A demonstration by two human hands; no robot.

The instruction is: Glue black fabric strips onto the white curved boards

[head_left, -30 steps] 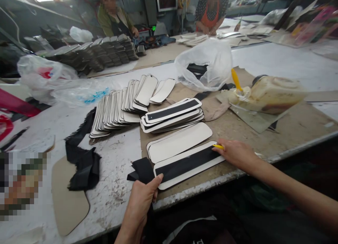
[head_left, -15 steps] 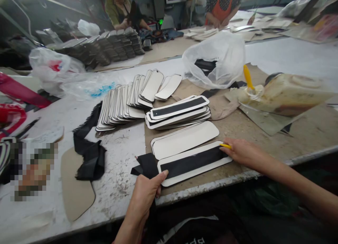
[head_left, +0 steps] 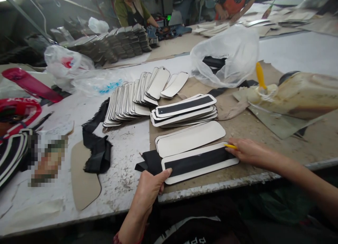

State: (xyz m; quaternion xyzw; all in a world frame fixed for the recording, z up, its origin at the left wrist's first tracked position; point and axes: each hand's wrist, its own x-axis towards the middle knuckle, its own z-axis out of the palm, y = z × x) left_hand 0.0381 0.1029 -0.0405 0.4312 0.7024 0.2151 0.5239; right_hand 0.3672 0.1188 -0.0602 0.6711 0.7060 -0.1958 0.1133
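A long white panel with rounded corners (head_left: 203,173) lies at the table's front edge, a black fabric strip (head_left: 198,158) along its middle. My left hand (head_left: 151,186) grips the panel's left end, thumb on top and fingers curled beneath. At the right end, my right hand (head_left: 241,150) is closed around a thin yellow tool (head_left: 230,146) whose tip points left over the strip; its kind I cannot make out. Black fabric (head_left: 150,161) trails beside my left hand. Just behind lie plain white panels (head_left: 191,139), and beyond them a stack of panels with black strips (head_left: 186,106).
Many fanned white panels (head_left: 124,105) lie at centre left, near a frayed black fabric strip (head_left: 97,152) and a beige piece (head_left: 84,191). A clear plastic bag (head_left: 237,57) and a glue container (head_left: 303,96) with a yellow-handled tool (head_left: 260,75) stand to the right. Two people work across the table.
The whole view has shifted, so things on the table appear farther right and slightly higher. Both hands keep their places at the panel's ends, the yellow tool still at the right end.
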